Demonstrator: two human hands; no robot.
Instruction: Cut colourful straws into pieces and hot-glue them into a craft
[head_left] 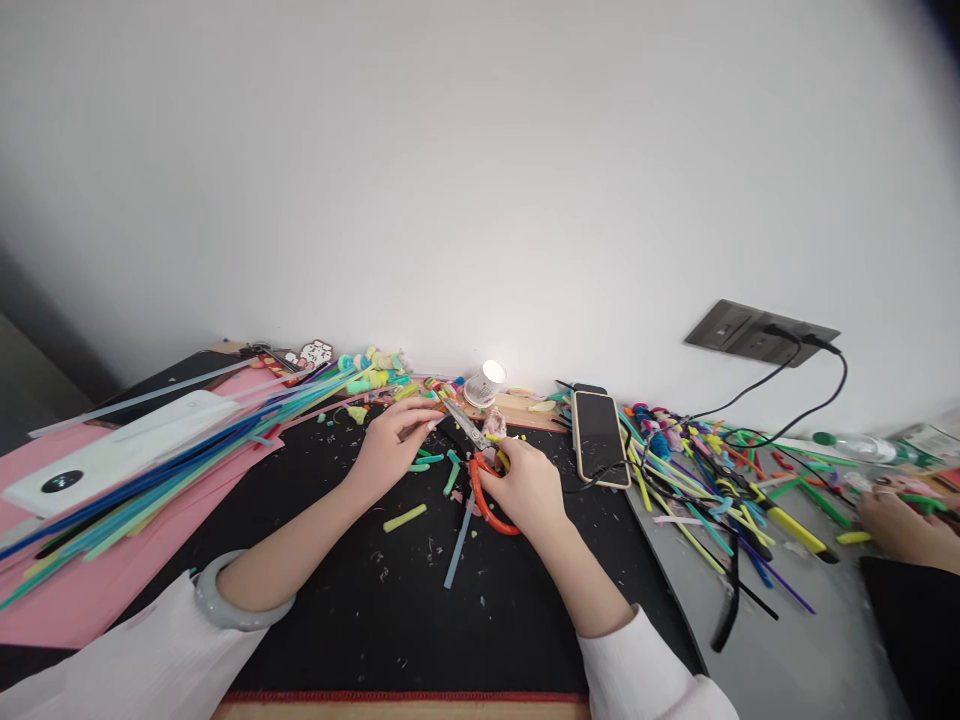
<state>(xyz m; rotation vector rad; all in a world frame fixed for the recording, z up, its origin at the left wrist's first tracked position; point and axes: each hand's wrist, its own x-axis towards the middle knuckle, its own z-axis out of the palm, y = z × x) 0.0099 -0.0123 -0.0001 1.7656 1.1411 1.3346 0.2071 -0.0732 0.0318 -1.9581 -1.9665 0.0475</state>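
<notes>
My right hand (527, 487) grips a pair of scissors (491, 505) with orange-red handles, its blades pointing up and left towards my other hand. Close to the blade tips, my left hand (394, 442) has thumb and fingers pinched together; what lies between them is too small to make out. Below the hands, on the black mat (360, 610), lie a yellow-green fuzzy piece (405, 518), short teal pieces (451, 473) and a pale blue strip (459, 545). Small scraps are scattered around.
A paper cup (485, 382) stands by the wall. Right of the mat is a phone (601, 440), then a pile of coloured pipe cleaners (697, 490). Long stems and a white device (127, 450) lie on pink sheets at left. Another person's hand (904, 525) is far right.
</notes>
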